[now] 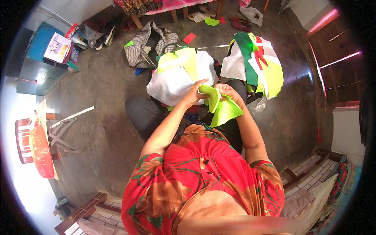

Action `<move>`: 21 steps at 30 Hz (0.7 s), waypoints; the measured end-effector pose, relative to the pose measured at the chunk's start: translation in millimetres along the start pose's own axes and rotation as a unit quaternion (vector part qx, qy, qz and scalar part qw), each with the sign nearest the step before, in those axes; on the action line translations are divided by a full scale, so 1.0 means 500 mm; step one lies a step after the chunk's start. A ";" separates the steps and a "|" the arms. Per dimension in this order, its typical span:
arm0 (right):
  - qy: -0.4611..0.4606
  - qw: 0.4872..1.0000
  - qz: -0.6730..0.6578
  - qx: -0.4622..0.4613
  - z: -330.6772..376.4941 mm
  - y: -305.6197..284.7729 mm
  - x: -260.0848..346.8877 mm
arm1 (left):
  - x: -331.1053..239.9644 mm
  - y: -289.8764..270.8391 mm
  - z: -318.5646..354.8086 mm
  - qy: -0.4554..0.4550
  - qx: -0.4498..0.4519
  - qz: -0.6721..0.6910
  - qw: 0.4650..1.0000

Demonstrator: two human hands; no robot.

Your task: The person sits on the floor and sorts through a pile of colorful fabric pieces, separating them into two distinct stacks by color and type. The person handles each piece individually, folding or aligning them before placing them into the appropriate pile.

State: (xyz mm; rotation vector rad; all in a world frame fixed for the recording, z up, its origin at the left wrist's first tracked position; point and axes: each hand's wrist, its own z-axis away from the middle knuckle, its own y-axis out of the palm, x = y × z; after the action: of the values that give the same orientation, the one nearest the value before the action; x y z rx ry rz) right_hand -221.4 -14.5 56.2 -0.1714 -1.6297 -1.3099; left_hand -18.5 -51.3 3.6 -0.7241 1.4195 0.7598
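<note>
Both my hands hold one piece of neon yellow-green fabric point(221, 107) above my lap. My left hand point(194, 94) pinches its upper left edge. My right hand point(227, 93) grips its top right, fingers curled into the cloth, and the piece hangs folded below my hands. Just beyond my left hand lies a pile of white and yellow-green fabric point(176, 76) on the floor. A second pile of white, green, red and yellow-green pieces point(254, 62) lies beyond my right hand.
A checkered bag point(147, 47) and small fabric scraps lie on the dark floor behind the piles. A blue box point(39, 58) with a booklet stands far left, a red chair point(27, 141) and wooden stand at left. Sandals lie under a table at the top. Brick edging lies behind me.
</note>
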 end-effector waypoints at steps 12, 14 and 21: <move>-0.095 0.985 -0.039 -0.138 -0.002 0.009 0.011 | -0.068 -0.093 0.046 -0.129 -0.149 0.252 0.948; -0.087 0.987 -0.046 -0.127 0.000 0.019 0.018 | -0.089 -0.119 0.049 -0.119 -0.164 0.315 0.927; -0.109 0.983 -0.048 -0.139 -0.002 0.009 0.013 | -0.167 -0.134 -0.005 -0.059 -0.198 0.294 0.933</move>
State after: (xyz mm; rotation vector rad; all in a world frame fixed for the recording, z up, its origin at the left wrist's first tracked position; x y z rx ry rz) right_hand -221.1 -16.3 63.6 -0.4228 -1.6441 -1.6377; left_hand 34.0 -94.4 86.5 -0.5374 1.3976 1.5646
